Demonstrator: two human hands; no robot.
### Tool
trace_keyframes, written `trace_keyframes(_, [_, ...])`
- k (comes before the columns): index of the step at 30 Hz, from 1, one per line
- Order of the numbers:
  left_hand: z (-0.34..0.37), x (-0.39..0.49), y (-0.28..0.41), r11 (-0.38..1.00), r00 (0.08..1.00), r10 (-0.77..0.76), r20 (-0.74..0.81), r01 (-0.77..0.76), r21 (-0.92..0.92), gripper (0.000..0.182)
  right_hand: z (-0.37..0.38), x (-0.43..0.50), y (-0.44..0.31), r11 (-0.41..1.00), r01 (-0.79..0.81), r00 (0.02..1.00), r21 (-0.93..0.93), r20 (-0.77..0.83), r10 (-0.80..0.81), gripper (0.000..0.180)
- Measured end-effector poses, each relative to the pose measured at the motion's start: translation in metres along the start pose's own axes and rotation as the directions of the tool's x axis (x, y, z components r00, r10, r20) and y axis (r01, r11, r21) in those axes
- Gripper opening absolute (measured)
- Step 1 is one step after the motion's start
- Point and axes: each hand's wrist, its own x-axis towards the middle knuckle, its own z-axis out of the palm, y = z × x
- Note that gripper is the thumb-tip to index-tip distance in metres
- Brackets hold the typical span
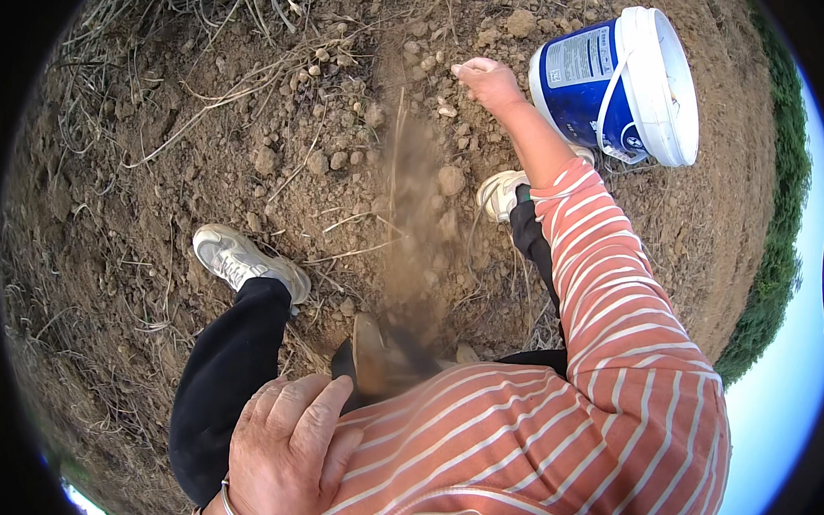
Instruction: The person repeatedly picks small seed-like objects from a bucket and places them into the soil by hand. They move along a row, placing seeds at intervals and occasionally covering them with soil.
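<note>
My right hand [487,84] reaches down over the loose soil, its thumb and fingers drawn together. Whether anything small is pinched between them cannot be told. Just below its fingers lies a pale lump [447,111], perhaps a pod. Beside this hand is a white plastic bucket [572,76] with a blue printed wrap and white bail handle; its open rim faces the view's right side. My left hand [289,436] is close to my body with its back up, fingers extended and thumb apart. No object shows in it, though its palm is hidden.
Dry stalks [189,4] pile at the upper left. Clods [451,180] and small pale lumps [322,54] litter the soil. A blurred streak of dust [415,257] runs between my shoes [248,260], above a blurred brown thing [374,355]. Green bushes [769,270] line the field's far edge.
</note>
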Motion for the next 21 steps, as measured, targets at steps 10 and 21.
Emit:
trace_keyframes(10, [-0.003,0.005,-0.006,0.999,0.999,-0.033,-0.026,0.033,-0.020,0.037,0.045,0.025,-0.041,0.602,0.184,0.976,-0.777,0.074,-0.204,0.036])
trace_keyframes(21, [0.000,-0.006,0.000,0.998,1.000,-0.003,0.027,0.004,-0.065,0.045,0.015,-0.016,-0.033,0.894,0.149,0.987,-0.423,0.122,-0.107,0.036])
